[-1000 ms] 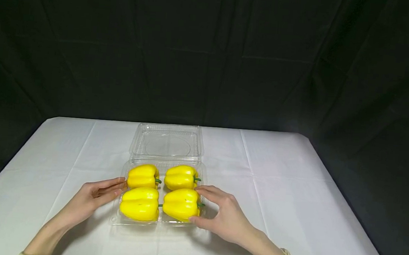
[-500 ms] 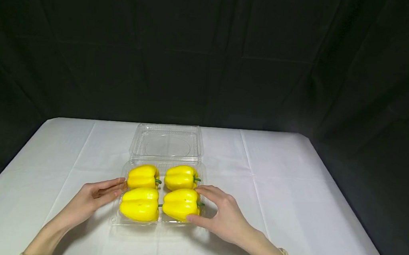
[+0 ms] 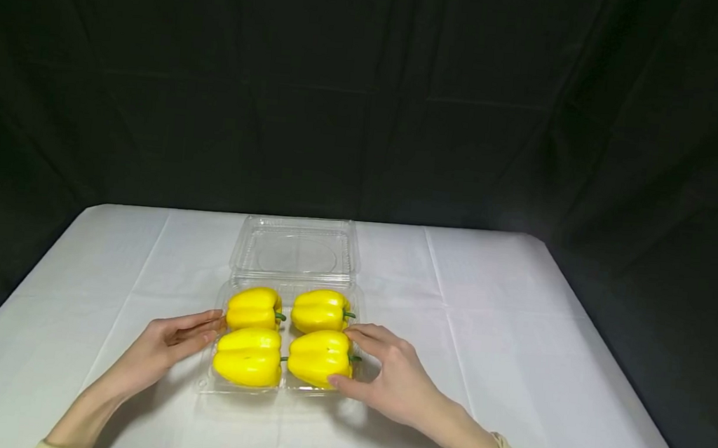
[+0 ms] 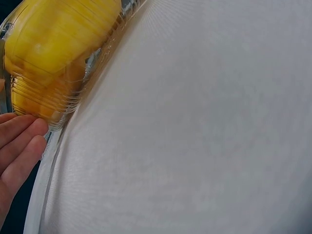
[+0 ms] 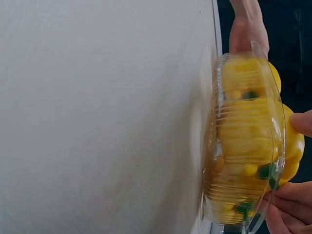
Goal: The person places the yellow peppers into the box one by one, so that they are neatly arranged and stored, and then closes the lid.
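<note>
Several yellow bell peppers lie in the base of a clear plastic clamshell container (image 3: pixel 283 381), two at the back and two in front. In the head view, my right hand (image 3: pixel 394 378) holds the front right bell pepper (image 3: pixel 317 358), thumb at its near side and fingers at its far side by the green stem. My left hand (image 3: pixel 159 349) has fairly straight fingers resting against the container's left side, beside the front left bell pepper (image 3: pixel 247 356). The left wrist view shows those fingertips (image 4: pixel 39 127) touching the ribbed wall.
The container's clear lid (image 3: pixel 296 247) lies folded back behind the base. A white cloth covers the table (image 3: pixel 514 349), and a black curtain (image 3: pixel 369 98) hangs behind it.
My right thumb has shifted slightly left over the front right bell pepper. The left hand and the container stay put apart from a slight shift of the view.
</note>
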A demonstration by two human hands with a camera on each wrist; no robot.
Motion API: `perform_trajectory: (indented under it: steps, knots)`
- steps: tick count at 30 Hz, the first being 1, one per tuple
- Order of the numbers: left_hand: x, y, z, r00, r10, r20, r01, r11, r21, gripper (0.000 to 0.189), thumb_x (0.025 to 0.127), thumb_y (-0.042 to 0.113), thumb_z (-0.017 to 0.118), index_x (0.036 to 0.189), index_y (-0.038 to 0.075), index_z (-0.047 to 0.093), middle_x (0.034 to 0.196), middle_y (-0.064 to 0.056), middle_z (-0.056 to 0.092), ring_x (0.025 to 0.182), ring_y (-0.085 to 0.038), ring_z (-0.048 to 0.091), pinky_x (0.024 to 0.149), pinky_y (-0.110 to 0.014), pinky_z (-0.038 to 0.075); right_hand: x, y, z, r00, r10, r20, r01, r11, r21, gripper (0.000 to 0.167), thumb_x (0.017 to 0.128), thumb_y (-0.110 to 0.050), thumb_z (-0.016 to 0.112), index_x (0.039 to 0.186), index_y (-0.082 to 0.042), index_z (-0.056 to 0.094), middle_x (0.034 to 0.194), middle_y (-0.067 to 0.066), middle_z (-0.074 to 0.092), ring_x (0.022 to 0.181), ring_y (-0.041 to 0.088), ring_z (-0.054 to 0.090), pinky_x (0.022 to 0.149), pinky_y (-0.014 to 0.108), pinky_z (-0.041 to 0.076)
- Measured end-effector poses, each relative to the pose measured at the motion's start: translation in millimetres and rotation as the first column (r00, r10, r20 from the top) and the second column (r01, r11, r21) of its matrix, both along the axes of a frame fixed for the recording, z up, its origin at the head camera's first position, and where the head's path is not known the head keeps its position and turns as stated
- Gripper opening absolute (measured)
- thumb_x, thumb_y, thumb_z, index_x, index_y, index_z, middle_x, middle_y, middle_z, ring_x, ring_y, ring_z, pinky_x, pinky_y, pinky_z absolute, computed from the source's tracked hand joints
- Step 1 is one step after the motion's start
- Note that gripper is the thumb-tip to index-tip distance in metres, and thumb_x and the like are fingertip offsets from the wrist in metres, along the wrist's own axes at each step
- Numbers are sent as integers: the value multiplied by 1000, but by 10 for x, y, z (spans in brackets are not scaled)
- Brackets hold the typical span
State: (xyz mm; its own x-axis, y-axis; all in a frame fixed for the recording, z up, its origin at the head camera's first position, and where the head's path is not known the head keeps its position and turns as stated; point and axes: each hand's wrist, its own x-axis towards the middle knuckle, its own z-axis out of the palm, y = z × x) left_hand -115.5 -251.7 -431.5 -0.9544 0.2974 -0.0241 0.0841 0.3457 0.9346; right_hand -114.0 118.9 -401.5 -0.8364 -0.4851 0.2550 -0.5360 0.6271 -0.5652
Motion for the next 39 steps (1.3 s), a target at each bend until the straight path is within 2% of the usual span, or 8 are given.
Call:
perform_trajectory:
  steps: [6,11,17,21,24,29,35,39]
  knots:
    - [16,15,0,1000,-3,8,3,1000,8,50,101,24,60,143,-3,50,139,-18,59,115,4,59,93,-11,45,46,29,-48,1000,-6,-2,6,1000,-18,69,83,-50,78,132,-4,63,136,3,63,128,23,58,103,45,49]
    - [29,71,-21,1000,-2,25,1,1000,16,50,101,25,60,143,-2,51,140,-18,59,115,3,60,92,-12,46,60,102,-62,1000,-2,22,3,999,-49,68,82,-53,79,132,-11,64,135,-6,63,126,17,59,102,43,50]
    - [49,170,-1,999,-20,33,19,1000,13,50,101,26,60,143,0,52,140,-16,59,120,-13,63,93,-14,47,87,226,-67,999,-19,29,22,995,-102,51,84,-50,78,127,-25,66,129,-16,64,121,11,61,100,41,52]
    - [73,226,7,999,-36,30,36,999,21,50,101,27,61,143,0,52,139,-15,60,122,-24,63,93,-14,47,117,276,-70,1000,-30,6,31,988,-152,38,87,-41,78,121,-28,67,124,-16,66,118,11,63,97,40,54]
    - [83,252,3,999,-42,29,41,999,33,50,101,27,61,142,0,52,138,-14,61,122,-24,63,93,-14,47,128,302,-63,1000,-30,4,31,985,-170,36,86,-39,79,119,-28,68,122,-16,67,115,10,64,96,38,54]
    - [90,268,-9,999,-42,17,41,998,39,50,100,25,62,141,-1,53,136,-14,62,121,-22,63,93,-14,47,131,323,-43,1000,-22,13,24,986,-166,39,85,-41,80,120,-28,68,122,-18,66,115,9,64,98,37,53]
    - [92,271,-14,999,-39,18,39,999,32,50,100,26,62,141,0,54,136,-13,63,120,-19,64,94,-14,47,131,333,-42,999,8,-48,-14,994,-108,59,77,-47,85,127,-23,66,126,-14,65,116,11,63,98,37,53]
    - [95,269,-17,999,-45,11,45,998,33,49,100,26,62,141,0,53,136,-14,63,121,-23,63,93,-14,47,122,325,-45,998,6,-63,-12,995,-99,59,76,-48,85,126,-22,66,126,-13,66,116,12,63,97,38,53]
